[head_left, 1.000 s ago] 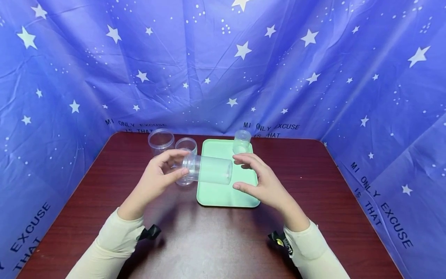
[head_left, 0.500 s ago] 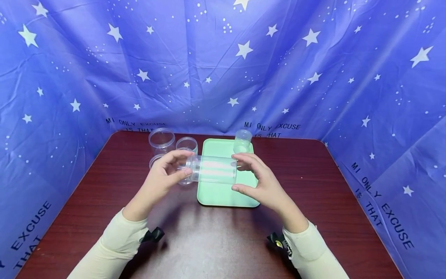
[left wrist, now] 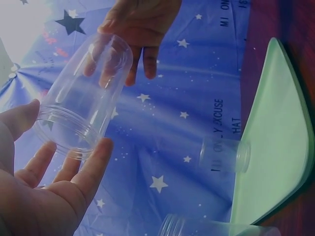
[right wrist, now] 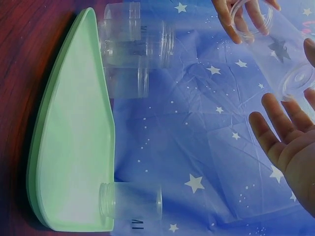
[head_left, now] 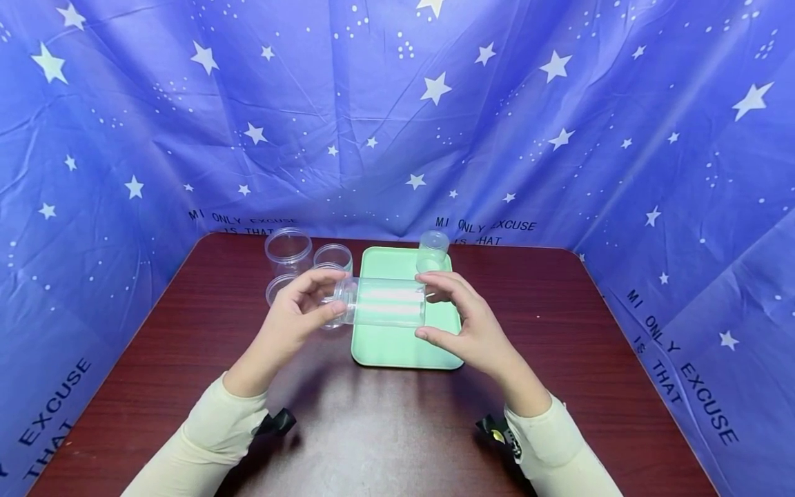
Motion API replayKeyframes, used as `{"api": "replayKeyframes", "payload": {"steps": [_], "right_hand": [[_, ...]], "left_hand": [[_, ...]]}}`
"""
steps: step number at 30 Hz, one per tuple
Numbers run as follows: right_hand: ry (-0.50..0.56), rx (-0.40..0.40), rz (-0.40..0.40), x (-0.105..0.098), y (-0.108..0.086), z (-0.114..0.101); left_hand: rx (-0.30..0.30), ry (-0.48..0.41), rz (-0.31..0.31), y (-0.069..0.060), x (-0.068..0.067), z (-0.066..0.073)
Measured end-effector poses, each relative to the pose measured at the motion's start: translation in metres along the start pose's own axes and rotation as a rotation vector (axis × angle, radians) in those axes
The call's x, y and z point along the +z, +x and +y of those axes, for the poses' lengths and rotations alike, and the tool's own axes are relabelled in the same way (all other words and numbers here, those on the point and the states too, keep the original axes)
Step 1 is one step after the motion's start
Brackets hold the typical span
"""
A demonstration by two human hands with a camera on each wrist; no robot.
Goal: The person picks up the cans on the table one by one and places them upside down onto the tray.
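A clear plastic jar (head_left: 391, 302) lies sideways in the air above the green tray (head_left: 406, 352). My left hand (head_left: 298, 310) grips its threaded mouth end between thumb and fingers. My right hand (head_left: 466, 317) holds the base end, thumb below and fingers above in the head view. The left wrist view shows the right thumb at the base of the jar (left wrist: 83, 88), with some fingers seen through the plastic. In the right wrist view the right hand (right wrist: 295, 137) reaches round the base from one side.
A smaller clear jar (head_left: 433, 250) stands mouth down at the tray's far right corner. Several open clear jars stand left of the tray, among them a wide one (head_left: 288, 248) and a narrower one (head_left: 333, 257). Starred blue cloth (head_left: 373, 103) walls in the dark red table (head_left: 528, 304).
My left hand has moved right with the jar, bringing its base in between the right thumb and fingers. My right hand has hardly moved.
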State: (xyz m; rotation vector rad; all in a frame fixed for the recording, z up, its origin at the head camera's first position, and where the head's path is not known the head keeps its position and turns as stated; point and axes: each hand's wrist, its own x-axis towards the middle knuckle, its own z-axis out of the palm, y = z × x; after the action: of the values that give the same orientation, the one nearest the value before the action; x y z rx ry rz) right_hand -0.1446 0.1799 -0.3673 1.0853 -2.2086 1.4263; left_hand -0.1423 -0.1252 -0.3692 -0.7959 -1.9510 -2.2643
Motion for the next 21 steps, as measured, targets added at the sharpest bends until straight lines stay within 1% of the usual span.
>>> {"api": "replayKeyframes", "payload": {"steps": [5, 8, 13, 17, 21], "right_hand": [[0.011, -0.02, 0.021, 0.0003, 0.0008, 0.0011], [0.032, -0.021, 0.024, 0.0, 0.0011, 0.0009], [0.039, -0.007, 0.018, -0.0018, 0.002, -0.0006], [0.034, 0.011, 0.017, -0.0035, 0.0013, 0.0005], [0.069, 0.02, 0.015, -0.0047, 0.0007, 0.003]], "left_hand": [[0.019, -0.011, -0.021, 0.0003, 0.0012, -0.0052], [0.026, -0.007, -0.029, 0.0002, 0.0021, -0.0053], [0.023, -0.015, -0.045, -0.0001, 0.0024, -0.0025], [0.019, -0.036, -0.08, 0.0005, 0.0015, -0.0012], [0.006, -0.048, -0.107, 0.001, 0.0003, -0.0008]]}}
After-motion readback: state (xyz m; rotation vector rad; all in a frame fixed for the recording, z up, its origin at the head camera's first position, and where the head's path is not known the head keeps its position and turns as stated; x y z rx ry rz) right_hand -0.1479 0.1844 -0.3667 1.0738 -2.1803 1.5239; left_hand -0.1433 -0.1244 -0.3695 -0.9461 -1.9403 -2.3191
